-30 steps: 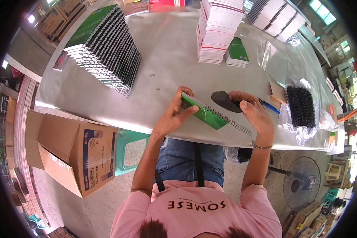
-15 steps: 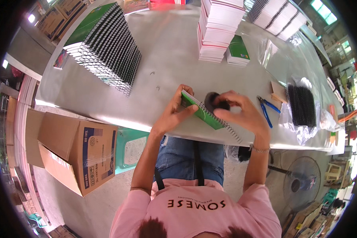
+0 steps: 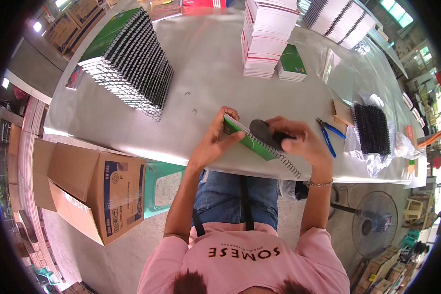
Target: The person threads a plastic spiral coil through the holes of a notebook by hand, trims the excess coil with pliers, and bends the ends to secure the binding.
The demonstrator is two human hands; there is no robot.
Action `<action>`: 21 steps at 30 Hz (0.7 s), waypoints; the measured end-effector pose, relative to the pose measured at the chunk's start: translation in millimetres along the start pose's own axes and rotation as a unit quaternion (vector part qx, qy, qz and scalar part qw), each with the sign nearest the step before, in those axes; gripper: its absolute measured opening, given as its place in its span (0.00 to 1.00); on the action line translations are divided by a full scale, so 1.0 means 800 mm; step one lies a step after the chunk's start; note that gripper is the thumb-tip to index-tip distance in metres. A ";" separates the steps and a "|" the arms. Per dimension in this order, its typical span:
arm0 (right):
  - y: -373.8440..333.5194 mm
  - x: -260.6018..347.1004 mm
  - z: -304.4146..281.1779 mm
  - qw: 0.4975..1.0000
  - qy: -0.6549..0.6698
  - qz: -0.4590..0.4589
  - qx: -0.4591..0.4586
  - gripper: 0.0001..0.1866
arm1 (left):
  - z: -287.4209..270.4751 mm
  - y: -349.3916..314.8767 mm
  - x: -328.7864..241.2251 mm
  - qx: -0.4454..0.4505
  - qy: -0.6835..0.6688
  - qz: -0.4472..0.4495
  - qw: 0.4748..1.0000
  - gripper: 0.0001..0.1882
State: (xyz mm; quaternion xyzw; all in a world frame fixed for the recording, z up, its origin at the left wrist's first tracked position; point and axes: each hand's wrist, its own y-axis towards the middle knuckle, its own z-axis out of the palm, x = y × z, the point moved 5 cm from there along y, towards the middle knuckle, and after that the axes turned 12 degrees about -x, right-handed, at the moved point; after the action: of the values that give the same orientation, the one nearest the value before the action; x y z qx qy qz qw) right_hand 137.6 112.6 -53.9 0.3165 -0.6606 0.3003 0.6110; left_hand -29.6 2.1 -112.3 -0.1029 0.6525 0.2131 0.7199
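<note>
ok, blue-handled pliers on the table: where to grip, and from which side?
Probably across both blue handles of the pliers, coming from the person's side of the table: they lie with handles splayed toward the person and nose pointing away, so the grips are the nearer end.

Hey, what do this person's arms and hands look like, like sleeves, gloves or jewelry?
The left hand and right hand are both bare, without gloves. Short pink sleeves leave the forearms uncovered. A thin, chain-like bracelet circles the right wrist; the left wrist shows none.
</note>
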 end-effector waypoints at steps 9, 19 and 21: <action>0.003 0.000 -0.007 0.995 -0.031 0.091 0.012 0.31 | 0.000 -0.002 -0.001 -0.009 -0.004 -0.019 1.000 0.20; 0.006 -0.010 -0.005 0.991 -0.094 0.091 0.009 0.22 | -0.002 -0.005 -0.001 -0.023 0.001 -0.015 1.000 0.19; 0.012 -0.015 -0.001 0.977 -0.200 0.071 -0.030 0.21 | -0.001 -0.005 -0.002 -0.026 0.009 -0.020 0.999 0.19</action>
State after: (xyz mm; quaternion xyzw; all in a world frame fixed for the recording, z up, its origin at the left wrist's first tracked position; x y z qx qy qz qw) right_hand 131.2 119.7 -65.5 0.3040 -0.7990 0.2540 0.4524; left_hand -28.7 -1.7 -111.7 -0.1360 0.6508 0.2147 0.7154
